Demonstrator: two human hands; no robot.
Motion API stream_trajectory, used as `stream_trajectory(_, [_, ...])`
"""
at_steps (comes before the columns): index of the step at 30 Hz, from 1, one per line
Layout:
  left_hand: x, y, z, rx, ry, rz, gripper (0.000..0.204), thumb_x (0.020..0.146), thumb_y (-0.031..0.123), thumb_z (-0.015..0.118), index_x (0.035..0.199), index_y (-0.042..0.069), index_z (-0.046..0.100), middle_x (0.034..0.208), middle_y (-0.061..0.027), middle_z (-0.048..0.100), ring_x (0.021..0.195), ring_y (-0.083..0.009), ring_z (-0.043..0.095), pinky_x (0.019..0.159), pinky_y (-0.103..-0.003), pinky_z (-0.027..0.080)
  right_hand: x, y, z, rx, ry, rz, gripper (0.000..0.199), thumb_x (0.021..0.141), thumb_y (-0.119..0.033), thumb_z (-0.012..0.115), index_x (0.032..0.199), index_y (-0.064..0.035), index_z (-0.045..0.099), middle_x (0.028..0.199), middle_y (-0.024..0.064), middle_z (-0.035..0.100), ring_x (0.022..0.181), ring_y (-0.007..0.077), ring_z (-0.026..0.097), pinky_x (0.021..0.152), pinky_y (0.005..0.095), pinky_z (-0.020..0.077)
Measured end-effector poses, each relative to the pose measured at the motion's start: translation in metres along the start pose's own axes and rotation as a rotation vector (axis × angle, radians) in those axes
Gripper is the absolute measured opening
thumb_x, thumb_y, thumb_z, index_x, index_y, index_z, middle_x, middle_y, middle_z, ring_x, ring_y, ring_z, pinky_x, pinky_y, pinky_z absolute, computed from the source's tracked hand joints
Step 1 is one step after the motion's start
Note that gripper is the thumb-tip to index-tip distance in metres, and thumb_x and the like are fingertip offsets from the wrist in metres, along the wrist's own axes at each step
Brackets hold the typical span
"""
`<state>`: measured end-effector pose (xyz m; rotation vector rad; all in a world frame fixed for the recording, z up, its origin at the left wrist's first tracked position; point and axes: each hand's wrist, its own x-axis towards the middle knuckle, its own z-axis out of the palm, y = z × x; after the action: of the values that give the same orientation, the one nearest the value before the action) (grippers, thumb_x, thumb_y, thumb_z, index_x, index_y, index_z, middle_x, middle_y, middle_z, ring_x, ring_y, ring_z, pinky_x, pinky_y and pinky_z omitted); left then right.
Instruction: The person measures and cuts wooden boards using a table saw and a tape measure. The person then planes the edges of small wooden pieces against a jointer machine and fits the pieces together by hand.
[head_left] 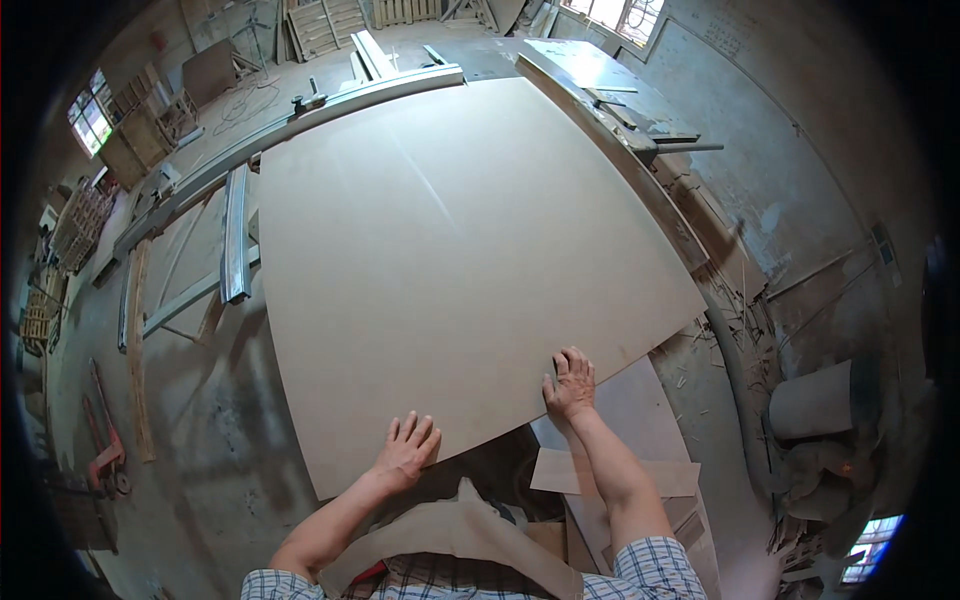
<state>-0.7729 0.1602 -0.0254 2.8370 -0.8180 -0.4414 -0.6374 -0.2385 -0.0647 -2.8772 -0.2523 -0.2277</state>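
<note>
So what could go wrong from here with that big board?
1. Skew: the left hand and right hand lie flat near the board's near edge; uneven pressure might twist it off the metal rail along its far edge.
2. Sag: no support shows at the near left corner, so it could dip if the hands ease off.
3. Trip: a hose and wood scraps lie to the right.

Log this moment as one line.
left hand: on large board, near edge | right hand: same board, near edge | metal rail: along board's far edge
</note>
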Motion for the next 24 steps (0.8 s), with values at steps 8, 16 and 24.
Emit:
stream_trajectory(8, [0.023,-0.032,-0.027,-0.022,-0.051,-0.031,0.089,0.085,0.012,0.076,0.166,0.014,0.038,0.173,-0.0184,0.03,0.162,-0.0453,0.023,0.129,-0.065,0.021,0.049,-0.008,0.01,-0.002,0.033,-0.035,0.059,0.089,-0.036,0.069,0.141,-0.0116,0.054,0.149,0.0143,0.048,0.15,0.0367,0.037,0.125,0.0532,0.0276])
stream_trajectory(16, [0.047,-0.056,-0.068,0.019,-0.121,-0.018,0.094,0.084,0.013,0.079,0.167,0.015,0.035,0.174,-0.0187,0.028,0.162,-0.0464,0.023,0.128,-0.069,0.021,0.093,-0.015,0.011,0.015,0.022,-0.034,0.06,0.087,-0.037,0.069,0.14,-0.0117,0.054,0.149,0.0142,0.047,0.15,0.0372,0.036,0.125,0.0546,0.0266])
stream_trajectory(24, [0.065,-0.101,-0.09,0.034,-0.109,-0.005,0.091,0.085,0.012,0.077,0.166,0.014,0.035,0.174,-0.0198,0.028,0.162,-0.048,0.021,0.128,-0.069,0.021,0.146,-0.032,0.015,0.035,0.012,-0.034,0.06,0.087,-0.038,0.069,0.14,-0.0125,0.054,0.149,0.014,0.047,0.15,0.0375,0.036,0.124,0.0548,0.0261])
